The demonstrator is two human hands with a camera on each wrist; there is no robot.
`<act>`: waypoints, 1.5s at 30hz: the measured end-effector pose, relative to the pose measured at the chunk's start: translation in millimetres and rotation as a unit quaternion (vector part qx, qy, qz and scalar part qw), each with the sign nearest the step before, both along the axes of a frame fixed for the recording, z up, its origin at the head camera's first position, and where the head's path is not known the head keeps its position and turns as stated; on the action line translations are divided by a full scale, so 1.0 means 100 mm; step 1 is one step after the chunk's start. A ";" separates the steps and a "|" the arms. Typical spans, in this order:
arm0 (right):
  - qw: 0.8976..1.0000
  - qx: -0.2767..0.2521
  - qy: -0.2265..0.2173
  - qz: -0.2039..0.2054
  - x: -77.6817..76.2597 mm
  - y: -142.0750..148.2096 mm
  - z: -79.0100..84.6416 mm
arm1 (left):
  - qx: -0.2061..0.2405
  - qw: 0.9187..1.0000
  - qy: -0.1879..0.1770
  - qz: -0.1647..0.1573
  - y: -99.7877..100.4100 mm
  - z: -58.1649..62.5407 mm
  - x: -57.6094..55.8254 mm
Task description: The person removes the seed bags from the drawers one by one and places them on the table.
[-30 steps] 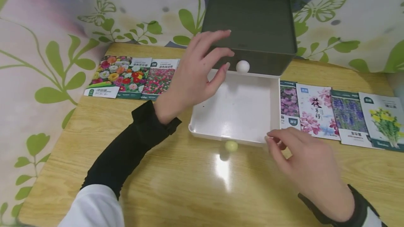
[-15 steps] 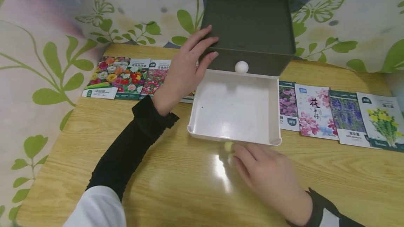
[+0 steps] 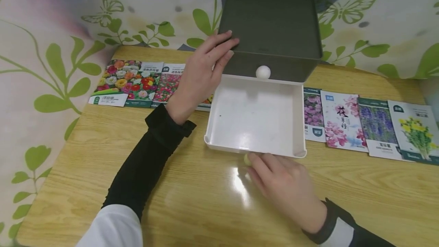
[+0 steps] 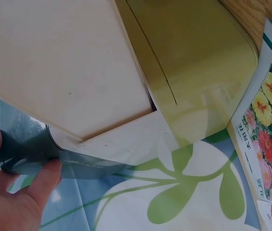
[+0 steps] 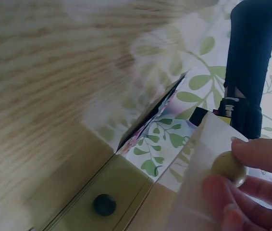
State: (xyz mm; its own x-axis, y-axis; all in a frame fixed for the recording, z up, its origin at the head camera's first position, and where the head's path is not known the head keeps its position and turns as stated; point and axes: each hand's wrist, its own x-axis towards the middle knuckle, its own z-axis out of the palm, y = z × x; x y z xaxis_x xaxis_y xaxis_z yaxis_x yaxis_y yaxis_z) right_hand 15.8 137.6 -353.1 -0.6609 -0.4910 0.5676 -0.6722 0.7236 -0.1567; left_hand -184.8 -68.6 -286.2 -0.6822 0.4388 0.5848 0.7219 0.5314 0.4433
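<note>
A dark green drawer box stands at the back, its lower white drawer pulled out and bare apart from a few specks. My left hand rests at the box's left side, fingertips laid on the top's left edge near the front. In the left wrist view those fingertips touch the dark casing. Below the drawer's front edge, my right hand pinches a pale yellow round knob between thumb and fingers. The head view shows only a sliver of that knob. A white round knob sits on the upper drawer's front.
Flower seed packets lie on the wooden table left of the box, partly behind my left arm. More seed packets lie in a row to the right. A leaf-patterned cloth covers the wall behind.
My right hand has moved left from the drawer's right front corner and taken hold of the yellow knob. My left hand has shifted left onto the box's edge. The drawer stays out.
</note>
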 end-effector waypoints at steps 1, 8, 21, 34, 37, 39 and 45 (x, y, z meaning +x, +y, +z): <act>1.000 -0.001 0.009 0.001 -0.01 0.00 -0.01 | 0.000 1.000 0.001 0.001 0.00 0.00 0.00; 0.998 -0.032 0.053 0.014 -0.05 -0.03 -0.03 | 0.005 1.000 0.002 0.001 -0.01 -0.01 -0.01; 0.995 -0.066 0.073 0.013 -0.15 -0.04 0.06 | 0.014 1.000 -0.003 0.000 0.00 0.01 0.01; 0.998 -0.043 0.047 0.000 -0.32 0.04 0.06 | 0.007 1.000 -0.019 0.003 -0.01 0.02 0.01; 0.998 -0.039 0.046 -0.005 -0.37 0.05 0.05 | 0.006 1.000 -0.024 0.002 0.00 0.03 0.01; 0.998 -0.038 0.048 -0.007 -0.39 0.06 0.04 | 0.006 1.000 -0.025 0.002 0.00 0.04 0.01; 0.998 -0.043 0.039 -0.002 -0.46 0.06 0.04 | 0.014 0.999 -0.033 0.002 -0.01 0.03 0.02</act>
